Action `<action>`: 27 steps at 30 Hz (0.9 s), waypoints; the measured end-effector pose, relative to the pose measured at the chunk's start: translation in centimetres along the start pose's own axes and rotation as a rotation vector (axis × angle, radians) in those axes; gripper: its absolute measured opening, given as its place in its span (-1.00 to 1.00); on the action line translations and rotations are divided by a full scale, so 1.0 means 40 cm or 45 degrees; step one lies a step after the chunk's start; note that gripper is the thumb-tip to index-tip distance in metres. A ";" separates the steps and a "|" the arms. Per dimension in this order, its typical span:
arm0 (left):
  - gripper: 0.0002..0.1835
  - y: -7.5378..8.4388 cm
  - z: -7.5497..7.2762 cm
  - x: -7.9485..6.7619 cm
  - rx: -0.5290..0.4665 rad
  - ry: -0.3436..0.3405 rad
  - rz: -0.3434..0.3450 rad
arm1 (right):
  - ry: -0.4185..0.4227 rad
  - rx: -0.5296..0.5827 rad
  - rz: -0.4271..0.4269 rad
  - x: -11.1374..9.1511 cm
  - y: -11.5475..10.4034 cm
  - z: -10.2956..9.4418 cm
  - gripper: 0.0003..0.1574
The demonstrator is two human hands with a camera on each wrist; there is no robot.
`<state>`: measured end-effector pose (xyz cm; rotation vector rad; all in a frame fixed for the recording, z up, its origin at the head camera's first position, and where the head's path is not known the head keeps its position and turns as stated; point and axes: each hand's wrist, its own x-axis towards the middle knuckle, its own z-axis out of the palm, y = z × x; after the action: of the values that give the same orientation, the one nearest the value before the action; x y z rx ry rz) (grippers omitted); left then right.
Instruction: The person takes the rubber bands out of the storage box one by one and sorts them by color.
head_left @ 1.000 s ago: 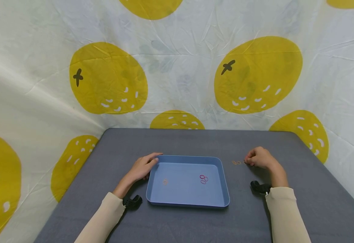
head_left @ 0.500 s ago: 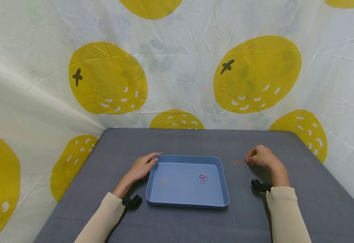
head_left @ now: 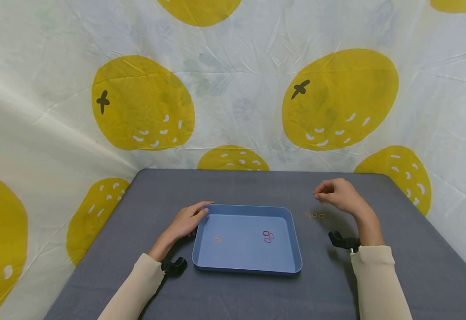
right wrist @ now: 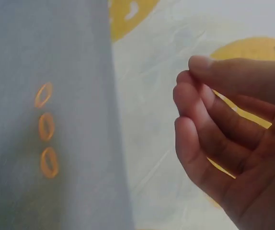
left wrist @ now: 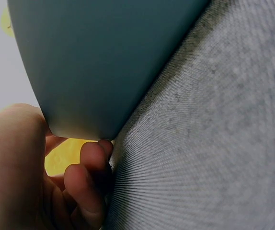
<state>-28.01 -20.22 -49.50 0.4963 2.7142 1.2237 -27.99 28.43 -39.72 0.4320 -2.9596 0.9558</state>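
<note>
Lying right of centre on the tabletop (head_left: 252,189), the three orange rings (right wrist: 41,127) look light and pliable, best pinched by one side; the right hand (head_left: 340,195) presses thumb and fingertips together, nothing visible between, while the left hand (head_left: 185,221) grips the blue tray (head_left: 240,251) at its upper-left corner.

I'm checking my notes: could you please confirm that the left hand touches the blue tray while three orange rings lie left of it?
Not quite: three orange rings lie to the right of the tray, as the head view shows; the left hand does touch the tray.
</note>
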 end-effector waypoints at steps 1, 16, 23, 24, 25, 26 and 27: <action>-0.57 0.000 0.000 -0.001 0.000 0.000 0.003 | 0.004 0.005 -0.014 0.001 -0.014 -0.001 -0.84; -0.56 -0.003 0.000 0.001 0.006 -0.007 0.024 | -0.051 -0.002 -0.236 0.019 -0.191 0.048 -0.92; -0.57 -0.006 0.003 0.003 0.013 0.006 0.021 | -0.152 -0.012 -0.365 0.055 -0.265 0.114 -0.94; -0.57 -0.006 0.004 0.004 0.013 0.007 0.021 | -0.174 -0.023 -0.387 0.060 -0.276 0.123 -0.93; -0.57 -0.007 0.004 0.004 0.014 0.008 0.021 | -0.198 -0.038 -0.410 0.066 -0.288 0.131 -0.92; -0.56 -0.007 0.005 0.005 0.016 0.009 0.021 | -0.226 -0.050 -0.436 0.072 -0.301 0.139 -0.92; -0.56 -0.007 0.006 0.006 0.018 0.009 0.021 | -0.256 -0.065 -0.462 0.077 -0.313 0.147 -0.92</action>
<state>-28.23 -20.14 -49.85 0.5181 2.7316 1.2139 -27.21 14.54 -37.06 1.0756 -2.9081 0.8358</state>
